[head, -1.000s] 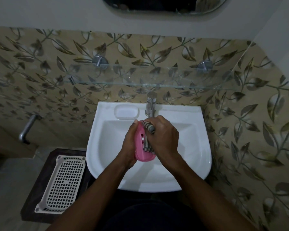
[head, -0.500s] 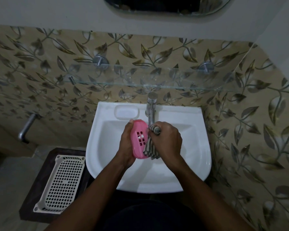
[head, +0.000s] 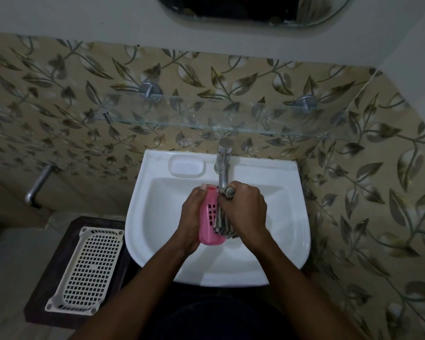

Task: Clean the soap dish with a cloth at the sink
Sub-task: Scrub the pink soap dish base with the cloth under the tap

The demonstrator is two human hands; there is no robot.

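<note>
Over the white sink [head: 290, 229], my left hand [head: 192, 217] grips a pink slotted soap dish [head: 209, 224], held on edge with its slots facing right. My right hand [head: 245, 212] clutches a bunched grey striped cloth [head: 221, 222] and presses it against the dish's inner face. Both hands hang just below the spout of the chrome tap [head: 223, 160]. The cloth's lower end trails past the dish toward the basin. No water stream is visible.
A moulded soap recess [head: 186, 167] sits on the sink rim left of the tap. A glass shelf [head: 206, 119] juts out above. A white perforated basket [head: 88, 268] lies on a dark stand at the left. A metal pipe [head: 38, 185] protrudes from the left wall.
My right hand has slid the cloth along the dish, first toward the tap end and then back down over its slots. The left hand keeps the dish almost still.
</note>
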